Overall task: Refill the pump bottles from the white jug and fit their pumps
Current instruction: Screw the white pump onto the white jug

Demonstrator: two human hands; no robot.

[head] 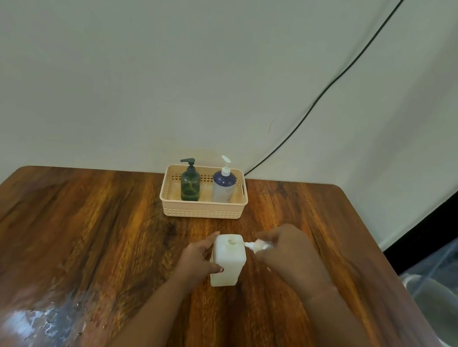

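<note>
White bottle (228,259) upright, round opening facing up.

Two pump bottles (190,184) (223,186), one jug (228,260), one basket (202,208)

This looks like a plain room in a home. A wooden tabletop (79,229) with glossy varnish stands against a bare pale wall (149,55). At 12 o'clock on it sits a beige plastic basket (202,212) with two pump bottles. A black cable (326,90) hangs down the wall at 1 o'clock.
</note>
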